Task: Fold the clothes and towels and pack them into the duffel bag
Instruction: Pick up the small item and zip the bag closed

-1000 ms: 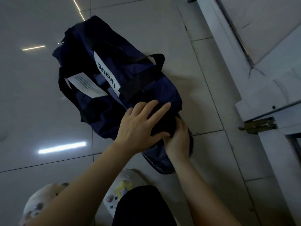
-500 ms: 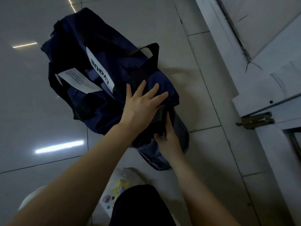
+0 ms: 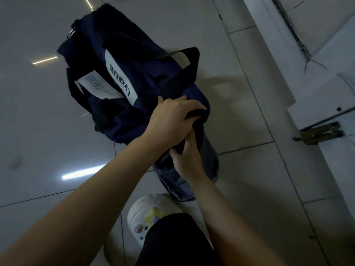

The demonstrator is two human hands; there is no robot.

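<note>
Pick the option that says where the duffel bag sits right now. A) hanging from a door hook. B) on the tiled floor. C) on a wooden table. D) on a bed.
B: the navy duffel bag lies flat on the pale tiled floor, whose grout lines run past it, while the left hand and right hand work at its near end.

A navy duffel bag (image 3: 146,89) lies on the glossy tiled floor (image 3: 240,116).
</note>
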